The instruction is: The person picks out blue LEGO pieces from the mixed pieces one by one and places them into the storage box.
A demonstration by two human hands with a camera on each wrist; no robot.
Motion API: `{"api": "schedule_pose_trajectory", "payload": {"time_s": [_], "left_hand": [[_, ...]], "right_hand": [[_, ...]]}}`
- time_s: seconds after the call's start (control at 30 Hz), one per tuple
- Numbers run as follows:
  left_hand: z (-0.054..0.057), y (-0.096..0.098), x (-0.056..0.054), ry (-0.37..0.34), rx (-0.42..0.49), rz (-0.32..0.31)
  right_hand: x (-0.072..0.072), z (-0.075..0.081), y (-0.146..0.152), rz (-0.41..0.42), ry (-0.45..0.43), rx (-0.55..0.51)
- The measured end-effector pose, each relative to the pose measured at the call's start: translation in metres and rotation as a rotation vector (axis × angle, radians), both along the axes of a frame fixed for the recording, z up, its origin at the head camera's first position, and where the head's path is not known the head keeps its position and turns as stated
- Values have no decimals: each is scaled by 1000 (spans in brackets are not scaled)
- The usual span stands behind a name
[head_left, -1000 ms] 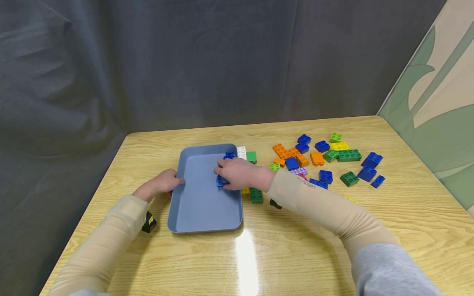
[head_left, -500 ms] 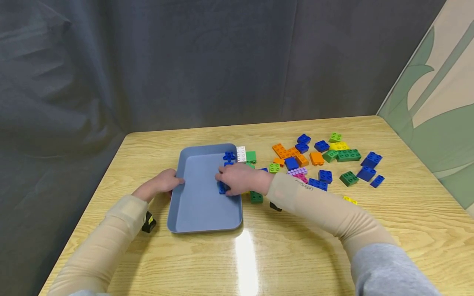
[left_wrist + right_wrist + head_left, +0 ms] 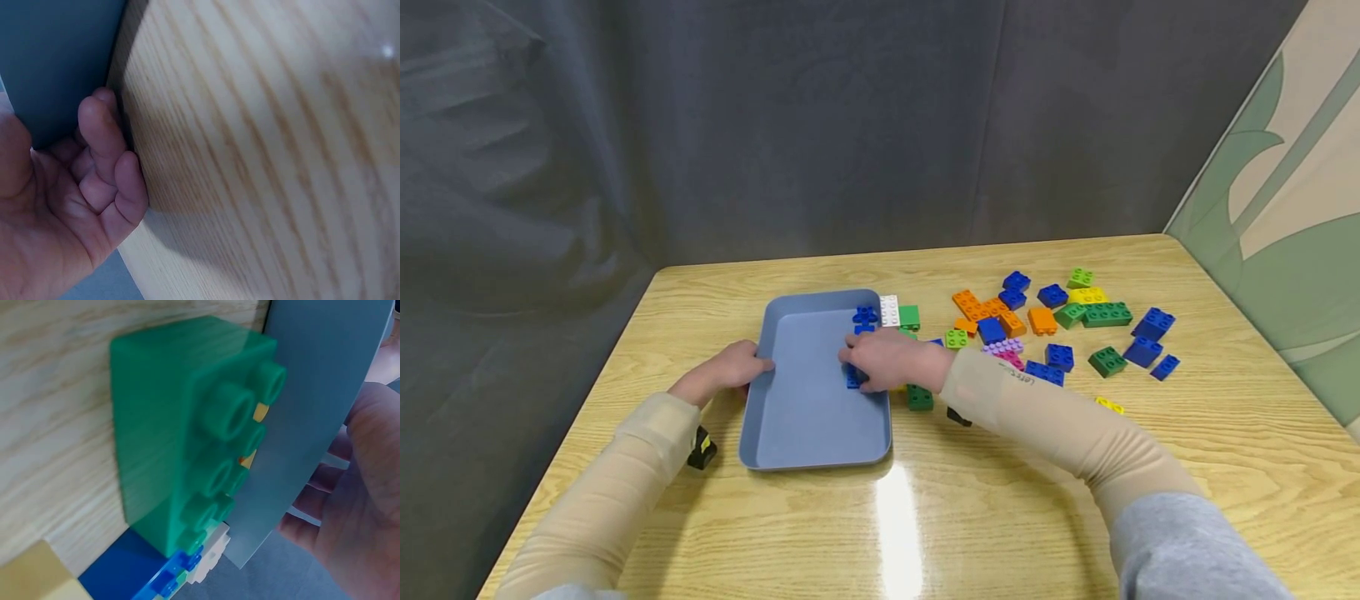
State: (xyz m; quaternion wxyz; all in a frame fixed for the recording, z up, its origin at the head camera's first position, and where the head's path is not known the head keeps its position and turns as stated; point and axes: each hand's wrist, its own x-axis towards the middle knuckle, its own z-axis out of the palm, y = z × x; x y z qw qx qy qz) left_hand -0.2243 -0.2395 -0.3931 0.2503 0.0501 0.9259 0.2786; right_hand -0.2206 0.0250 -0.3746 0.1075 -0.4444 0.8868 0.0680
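My left hand [image 3: 739, 365] grips the left rim of a blue-grey tray [image 3: 812, 433], thumb over the edge and fingers curled against the outer wall. My right hand [image 3: 887, 360] reaches over the tray's right rim, its fingers pointing down inside. Between its thumb and fingers shows a dark blue toy brick [image 3: 854, 373], mostly covered by the hand. Farther back along that same side lie a blue star-shaped piece [image 3: 865, 315] and another blue brick [image 3: 864, 328]. In the right wrist view the fingers drop behind the tray wall [image 3: 312, 394], so their tips are hidden.
Against the tray's right outer side stand a white brick [image 3: 889, 311] and several green ones, including a dark green brick [image 3: 919, 397]. Loose orange, blue, green, yellow and pink bricks spread over the table's right half. A dark curtain [image 3: 820, 133] hangs behind.
My right hand has shifted slightly toward me and to the right inside the tray, uncovering the star-shaped piece and the blue brick near it. The left hand stays on the rim.
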Motion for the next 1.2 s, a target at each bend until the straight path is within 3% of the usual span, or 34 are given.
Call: {"api": "schedule_pose_trajectory", "payload": {"time_s": [0.6, 0.97, 1.2], "left_hand": [[-1, 0, -2, -3, -5, 6], [0, 0, 0, 6, -2, 1], [0, -1, -1, 11, -10, -5]], "right_hand": [[-1, 1, 3, 16, 24, -6], [-5, 5, 14, 71, 85, -155], [-11, 11, 27, 45, 94, -223]]}}
